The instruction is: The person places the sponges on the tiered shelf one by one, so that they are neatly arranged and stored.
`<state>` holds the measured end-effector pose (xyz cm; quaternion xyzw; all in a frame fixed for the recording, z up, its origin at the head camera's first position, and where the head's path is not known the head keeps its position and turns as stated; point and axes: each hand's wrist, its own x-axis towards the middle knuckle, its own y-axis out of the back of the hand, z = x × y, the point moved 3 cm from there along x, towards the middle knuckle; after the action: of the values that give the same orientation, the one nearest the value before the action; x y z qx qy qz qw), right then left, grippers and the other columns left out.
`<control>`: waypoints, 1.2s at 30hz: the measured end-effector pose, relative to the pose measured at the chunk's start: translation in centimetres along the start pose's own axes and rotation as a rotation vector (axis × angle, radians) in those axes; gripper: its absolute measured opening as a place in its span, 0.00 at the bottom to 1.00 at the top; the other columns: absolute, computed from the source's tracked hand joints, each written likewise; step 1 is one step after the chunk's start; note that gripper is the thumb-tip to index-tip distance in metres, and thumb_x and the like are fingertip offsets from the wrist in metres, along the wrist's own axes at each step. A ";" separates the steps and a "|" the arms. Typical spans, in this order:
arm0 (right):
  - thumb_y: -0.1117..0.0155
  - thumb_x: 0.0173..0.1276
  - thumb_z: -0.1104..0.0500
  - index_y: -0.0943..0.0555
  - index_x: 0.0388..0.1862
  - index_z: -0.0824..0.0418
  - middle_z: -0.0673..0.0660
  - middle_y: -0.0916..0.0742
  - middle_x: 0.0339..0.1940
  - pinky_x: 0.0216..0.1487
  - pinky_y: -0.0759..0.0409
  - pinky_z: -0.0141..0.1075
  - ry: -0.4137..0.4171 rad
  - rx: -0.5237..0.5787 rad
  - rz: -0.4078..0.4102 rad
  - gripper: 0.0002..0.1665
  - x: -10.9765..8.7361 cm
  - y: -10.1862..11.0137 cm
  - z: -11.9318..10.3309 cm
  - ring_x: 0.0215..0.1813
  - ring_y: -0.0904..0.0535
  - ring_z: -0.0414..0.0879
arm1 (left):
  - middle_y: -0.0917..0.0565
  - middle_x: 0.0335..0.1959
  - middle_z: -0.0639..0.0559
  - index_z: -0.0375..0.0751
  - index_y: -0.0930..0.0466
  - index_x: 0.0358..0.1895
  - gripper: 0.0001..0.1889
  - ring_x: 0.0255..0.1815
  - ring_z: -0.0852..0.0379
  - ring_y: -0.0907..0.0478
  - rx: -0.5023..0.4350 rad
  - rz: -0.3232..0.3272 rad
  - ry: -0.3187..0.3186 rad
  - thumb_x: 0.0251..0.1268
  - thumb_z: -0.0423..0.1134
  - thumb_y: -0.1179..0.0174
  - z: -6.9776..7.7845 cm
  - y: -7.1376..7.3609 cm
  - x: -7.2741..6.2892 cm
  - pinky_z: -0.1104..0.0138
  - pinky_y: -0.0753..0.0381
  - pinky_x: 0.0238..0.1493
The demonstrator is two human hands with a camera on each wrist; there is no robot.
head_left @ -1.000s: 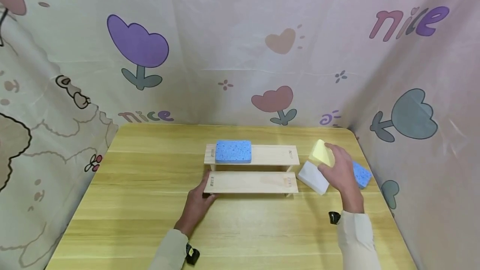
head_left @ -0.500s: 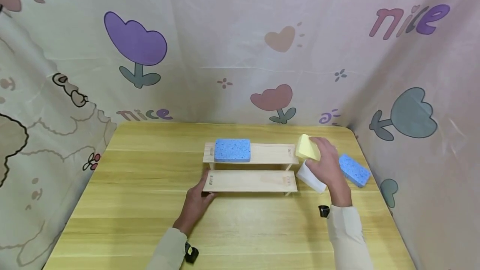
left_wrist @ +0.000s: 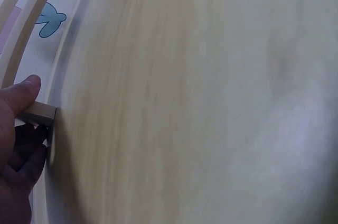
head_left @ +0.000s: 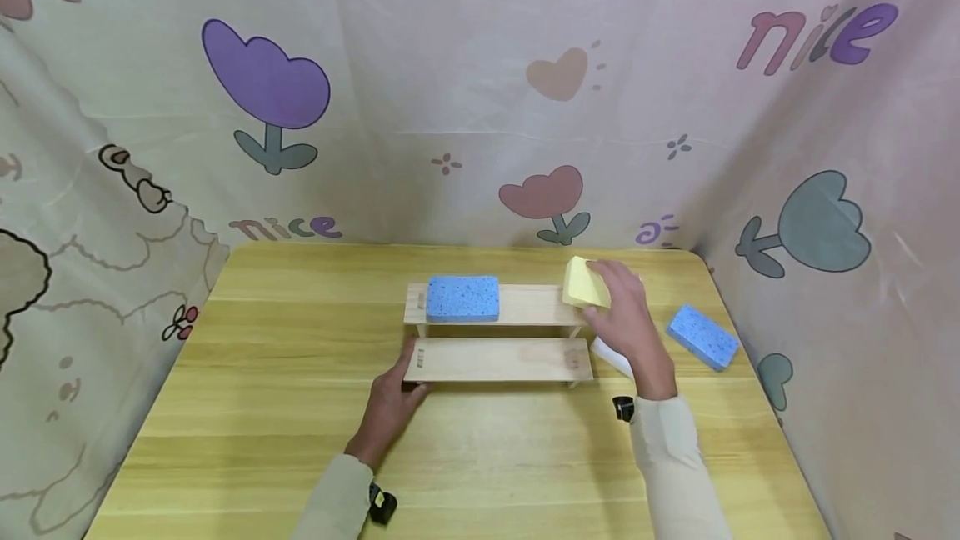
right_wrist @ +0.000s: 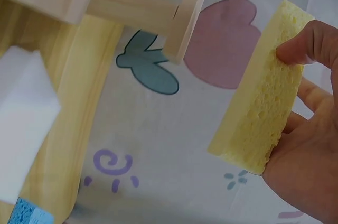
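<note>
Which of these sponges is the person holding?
The yellow sponge, pinched in the right hand. The left blue sponge lies on the back shelf, the right blue sponge on the table.

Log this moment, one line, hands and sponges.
left hand: grips wooden rack, left end | right hand: holds yellow sponge near upper shelf, right end | blue sponge: on upper shelf | second blue sponge: on table

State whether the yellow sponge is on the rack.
Off: the right hand holds the yellow sponge, apart from the rack in the right wrist view.
</note>
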<state>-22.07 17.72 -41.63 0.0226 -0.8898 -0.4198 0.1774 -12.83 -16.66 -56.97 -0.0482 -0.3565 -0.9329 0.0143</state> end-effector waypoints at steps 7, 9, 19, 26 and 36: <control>0.37 0.46 0.70 0.29 0.63 0.64 0.65 0.25 0.63 0.71 0.53 0.67 0.014 -0.007 -0.043 0.39 0.3 -0.7 -1.2 0.67 0.35 0.61 | 0.31 0.67 0.39 0.50 0.51 0.76 0.46 0.64 0.43 0.28 -0.020 -0.006 0.007 0.56 0.37 0.33 -0.1 -0.1 0.0 0.57 0.22 0.58; 0.37 0.46 0.69 0.29 0.63 0.64 0.65 0.26 0.63 0.71 0.53 0.67 0.007 -0.010 -0.057 0.39 0.4 -0.9 -1.5 0.68 0.36 0.61 | 0.31 0.67 0.39 0.51 0.51 0.76 0.46 0.64 0.43 0.28 -0.027 -0.012 0.011 0.56 0.37 0.33 -0.1 -0.1 0.0 0.57 0.23 0.58; 0.37 0.47 0.68 0.30 0.66 0.61 0.65 0.29 0.67 0.74 0.54 0.62 0.007 -0.009 -0.114 0.41 0.6 -2.1 -2.7 0.71 0.40 0.61 | 0.31 0.68 0.40 0.47 0.49 0.75 0.46 0.64 0.43 0.29 -0.027 0.004 0.000 0.55 0.36 0.32 0.0 -0.1 0.1 0.56 0.22 0.58; 0.37 0.47 0.68 0.29 0.65 0.61 0.65 0.28 0.67 0.75 0.54 0.61 0.049 0.012 -0.111 0.40 1.0 -2.9 -4.1 0.72 0.40 0.60 | 0.32 0.69 0.40 0.47 0.50 0.75 0.46 0.64 0.42 0.29 -0.024 0.005 -0.007 0.55 0.36 0.32 0.1 0.0 0.0 0.56 0.22 0.57; 0.35 0.46 0.68 0.28 0.64 0.60 0.64 0.26 0.65 0.74 0.52 0.61 0.069 0.000 -0.113 0.40 1.1 -3.9 -5.0 0.71 0.38 0.60 | 0.32 0.68 0.41 0.48 0.50 0.75 0.46 0.64 0.43 0.29 -0.039 0.006 -0.009 0.55 0.37 0.32 0.2 0.1 0.0 0.56 0.22 0.57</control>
<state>-21.88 11.31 -41.29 0.0874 -0.8805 -0.4279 0.1841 -12.82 -16.59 -56.81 -0.0536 -0.3382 -0.9394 0.0145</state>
